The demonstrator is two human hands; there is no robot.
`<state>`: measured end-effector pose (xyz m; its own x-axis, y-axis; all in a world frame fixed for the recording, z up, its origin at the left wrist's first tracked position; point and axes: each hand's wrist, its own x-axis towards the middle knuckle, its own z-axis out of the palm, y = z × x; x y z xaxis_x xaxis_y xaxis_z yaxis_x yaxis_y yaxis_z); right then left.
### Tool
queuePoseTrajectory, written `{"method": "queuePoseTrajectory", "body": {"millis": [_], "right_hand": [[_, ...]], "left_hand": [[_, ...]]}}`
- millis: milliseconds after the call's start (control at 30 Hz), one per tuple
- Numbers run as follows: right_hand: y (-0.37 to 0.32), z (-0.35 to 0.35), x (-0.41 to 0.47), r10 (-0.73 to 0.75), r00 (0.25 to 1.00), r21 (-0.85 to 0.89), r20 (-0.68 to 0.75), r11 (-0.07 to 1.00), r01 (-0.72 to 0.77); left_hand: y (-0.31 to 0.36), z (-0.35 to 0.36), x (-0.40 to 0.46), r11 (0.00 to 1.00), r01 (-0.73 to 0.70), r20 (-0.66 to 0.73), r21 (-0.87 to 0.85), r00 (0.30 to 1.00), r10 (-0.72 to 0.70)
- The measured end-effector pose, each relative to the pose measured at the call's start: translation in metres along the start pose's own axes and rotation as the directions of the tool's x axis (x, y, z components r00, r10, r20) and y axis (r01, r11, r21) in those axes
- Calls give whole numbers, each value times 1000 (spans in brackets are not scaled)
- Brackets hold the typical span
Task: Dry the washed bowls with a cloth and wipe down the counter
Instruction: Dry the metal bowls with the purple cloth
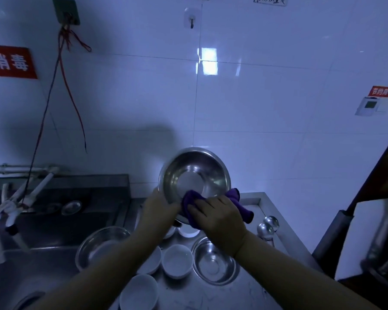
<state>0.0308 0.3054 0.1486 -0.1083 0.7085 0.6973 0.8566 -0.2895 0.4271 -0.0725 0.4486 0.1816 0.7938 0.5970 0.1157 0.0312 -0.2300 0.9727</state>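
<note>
A steel bowl [194, 173] is held up above the counter, tilted with its inside facing me. My left hand [159, 208] grips its lower left rim. My right hand [217, 217] holds a purple cloth [235, 198] against the bowl's lower rim; the cloth drapes over the edge and hangs to the right. On the steel counter [255, 294] below stand two more steel bowls [101, 245] [214, 261] and several white bowls [177, 260] [139, 294].
A dark sink [54, 220] with white taps [20, 198] lies to the left. Two steel ladles [268, 227] rest at the counter's right edge. Red wires [61, 86] hang on the tiled wall. A dark cabinet with a white panel [367, 231] stands at the right.
</note>
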Motion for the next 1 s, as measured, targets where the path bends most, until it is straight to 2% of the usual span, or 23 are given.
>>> {"method": "queuePoseTrajectory", "body": {"millis": [100, 200, 333, 433, 500, 600, 733, 900, 1000], "right_hand": [[-10, 2, 0, 52, 999, -21, 2, 998, -51], [-6, 3, -6, -26, 999, -5, 31, 1000, 26], [17, -4, -10, -147, 963, -10, 224, 988, 153], [19, -10, -2, -16, 908, -55, 419, 998, 42], [13, -10, 4, 88, 821, -92, 564, 995, -43], [6, -1, 6, 163, 722, -39, 673, 982, -186], [4, -3, 20, 167, 689, 12, 705, 969, -248], [-3, -5, 26, -1, 704, 122, 710, 985, -121], [-4, -6, 15, -67, 686, 162, 725, 984, -76]], "left_hand": [[-8, 6, -6, 997, 31, 19, -71, 999, -30], [-2, -4, 2, 1000, 13, 56, 1, 998, -13], [12, -22, 15, 987, -8, 173, 162, 985, -20], [14, -30, 22, 980, 7, 193, 198, 980, -46], [12, -28, 23, 979, 1, 179, 204, 983, -38], [7, -22, 22, 975, -27, 179, 221, 984, -13], [8, -19, 22, 977, -44, 181, 211, 984, 6], [16, -19, 24, 976, -80, 163, 205, 986, 46], [19, -28, 33, 961, -90, 169, 261, 985, 46]]}}
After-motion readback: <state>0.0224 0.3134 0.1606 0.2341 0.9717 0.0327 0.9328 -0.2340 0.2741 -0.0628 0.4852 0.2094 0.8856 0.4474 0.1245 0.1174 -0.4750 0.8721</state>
